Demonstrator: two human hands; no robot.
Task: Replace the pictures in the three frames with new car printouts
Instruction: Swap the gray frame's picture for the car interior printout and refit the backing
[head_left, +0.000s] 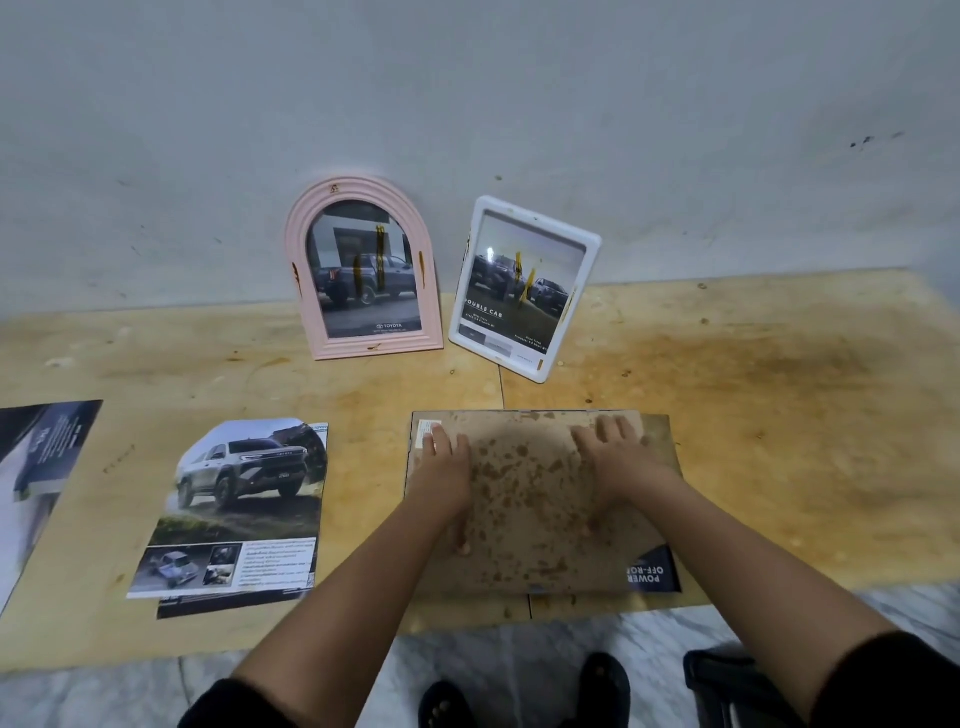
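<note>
Printouts (234, 499) left of backing board (524, 499); pink frame (363, 270) and white frame (524, 288) upright behind.

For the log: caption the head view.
Left hand and right hand press the backing board; pink frame and white frame stand behind.

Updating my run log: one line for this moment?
left hand, right hand flat on backing board | pink frame, white frame standing | printout beside

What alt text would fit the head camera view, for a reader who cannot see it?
A person's left hand and right hand press flat on the stained brown backing board lying on a plywood table. Behind it, a pink arched frame and a white rectangular frame, both holding truck pictures, stand near the wall. A loose car printout lies left of it.
</note>
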